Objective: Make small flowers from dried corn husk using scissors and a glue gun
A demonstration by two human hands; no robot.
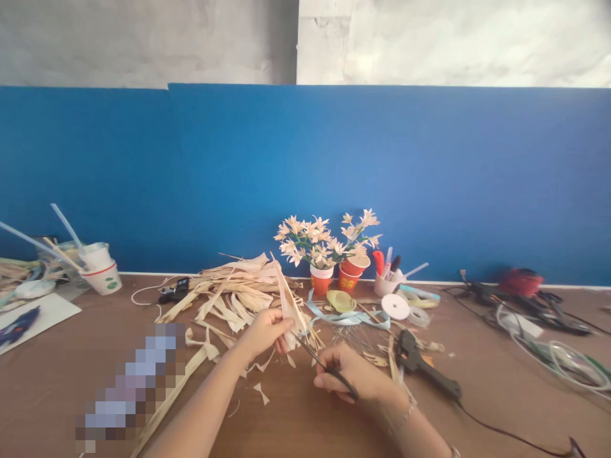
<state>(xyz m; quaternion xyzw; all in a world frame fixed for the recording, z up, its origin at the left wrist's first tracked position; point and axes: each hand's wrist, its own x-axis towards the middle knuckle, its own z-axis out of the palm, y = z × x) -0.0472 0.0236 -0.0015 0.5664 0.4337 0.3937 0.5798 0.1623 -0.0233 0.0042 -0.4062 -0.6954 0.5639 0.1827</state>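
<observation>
Pinched between the thumb and fingers of my left hand [267, 331] is a pale dried corn husk [289, 300], held upright with its pointed tip up. My right hand [344, 372] grips dark-handled scissors [315, 357], whose blades reach to the husk's lower edge. Whether the blades are apart cannot be made out. Behind my left hand lies a heap of dried husks [233, 286]. Small cut scraps [261, 394] are scattered on the table below the hands. White husk flowers [312, 238] stand in paper cups [321, 280] just beyond.
A black glue gun [424, 366] with its cord lies right of my right hand. Behind it are a tape roll [395, 306], blue ribbon [353, 318] and a cup of pens [386, 283]. Tangled cables [548, 331] cover the far right. A paper cup [102, 278] stands left.
</observation>
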